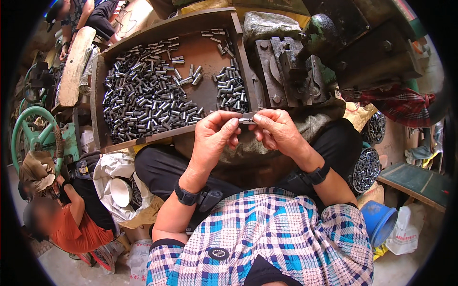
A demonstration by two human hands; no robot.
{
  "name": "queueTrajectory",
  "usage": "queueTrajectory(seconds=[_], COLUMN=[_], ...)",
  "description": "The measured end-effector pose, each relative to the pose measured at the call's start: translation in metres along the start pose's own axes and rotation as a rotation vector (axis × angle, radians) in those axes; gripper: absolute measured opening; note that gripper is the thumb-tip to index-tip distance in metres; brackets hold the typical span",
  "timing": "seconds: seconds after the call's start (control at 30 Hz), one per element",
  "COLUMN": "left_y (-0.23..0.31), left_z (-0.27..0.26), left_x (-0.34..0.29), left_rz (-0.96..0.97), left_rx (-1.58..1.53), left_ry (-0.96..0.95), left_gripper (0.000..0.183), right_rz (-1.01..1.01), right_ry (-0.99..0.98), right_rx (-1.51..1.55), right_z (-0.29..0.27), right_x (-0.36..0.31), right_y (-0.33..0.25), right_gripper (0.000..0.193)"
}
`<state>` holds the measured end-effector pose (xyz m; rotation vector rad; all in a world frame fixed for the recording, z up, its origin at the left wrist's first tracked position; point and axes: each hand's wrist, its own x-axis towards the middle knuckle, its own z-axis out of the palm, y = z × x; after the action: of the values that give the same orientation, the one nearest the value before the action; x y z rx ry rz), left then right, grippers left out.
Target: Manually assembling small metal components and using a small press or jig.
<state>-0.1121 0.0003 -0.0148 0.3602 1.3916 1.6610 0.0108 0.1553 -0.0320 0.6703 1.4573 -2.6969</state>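
In the head view, the left hand (213, 135) and right hand (282, 131), thumbs pressed to curled fingers, pinched a small metal piece (246, 121) between them. Beyond the hands, a tray (210, 59) held short metal tubes (143, 93); ahead-right stood a dark machine (291, 69).

Metal piece (247, 121) (partly behind fingertips (233, 123)); blurry heads (42, 217)

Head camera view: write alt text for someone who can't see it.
A person's bare left hand and right hand pinch a small grey metal piece between them. Beyond them, a brown open tray holds many short, shiny metal tubes, with a heavy dark metal machine to its right. At left, a co-worker in an orange shirt is near a green handwheel.
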Motion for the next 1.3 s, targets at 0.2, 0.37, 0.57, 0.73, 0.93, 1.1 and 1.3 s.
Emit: queueTrajectory(seconds=[0.2, 0.37, 0.57, 0.73, 0.93, 1.1, 1.3], left_y=[0.001, 0.003, 0.004, -0.001, -0.004, -0.005, -0.006], left_z=[0.002, 0.01, 0.007, 0.004, 0.005, 0.007, 0.007], left_x=[-0.006, -0.012, -0.015, -0.017, -0.016, -0.016, -0.016], left_rz=[-0.102, -0.037, 0.014, -0.048, -0.063, -0.045, -0.027], left_rx=[-0.087, -0.054, -0.114, -0.151, -0.152, -0.079, -0.038], left_ry=[-0.019, -0.018, 0.114, 0.012, 0.004, 0.015, 0.004], left_gripper=[0.02, 0.02, 0.017, 0.018, 0.018, 0.019, 0.02], right_rz=[-0.095, -0.142, -0.176, -0.131, -0.111, -0.066, -0.031], right_ry=[0.045, 0.081, 0.213, 0.155, 0.092, 0.048, 0.027], right_rx=[-0.236, -0.295, -0.336, -0.368, -0.405, -0.316, -0.23], right_z=[0.008, 0.01, 0.003, 0.011, 0.012, 0.007, 0.006], right_x=[-0.014, -0.02, -0.021, -0.024, -0.019, -0.018, -0.019], right_y=[-0.007, -0.01, -0.011, -0.01, -0.006, -0.004, -0.002], right_gripper=[0.025, 0.023, 0.025, 0.024, 0.024, 0.027, 0.028])
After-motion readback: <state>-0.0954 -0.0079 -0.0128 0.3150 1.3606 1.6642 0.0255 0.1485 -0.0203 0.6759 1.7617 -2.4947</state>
